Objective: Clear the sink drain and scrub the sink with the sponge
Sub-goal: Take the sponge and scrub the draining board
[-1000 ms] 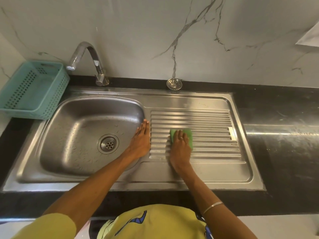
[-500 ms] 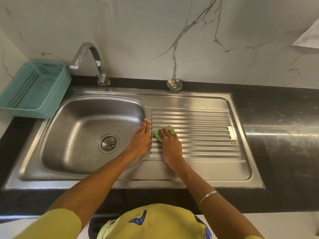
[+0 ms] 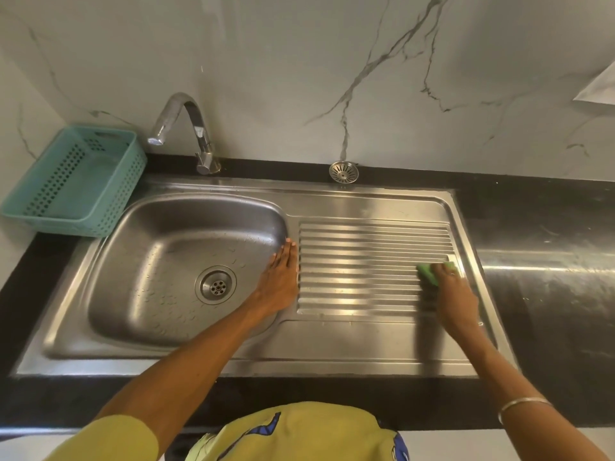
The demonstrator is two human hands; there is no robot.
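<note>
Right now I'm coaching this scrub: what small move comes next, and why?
Probably draw the green sponge back left along the ribs: the right hand has it at the drainboard's right edge, while the left hand braces flat by the basin.

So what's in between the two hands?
Only the ribbed steel drainboard, with nothing lying on it. The left hand rests flat by the basin's edge; the right hand presses the green sponge at the far side. The head view shows this.
</note>
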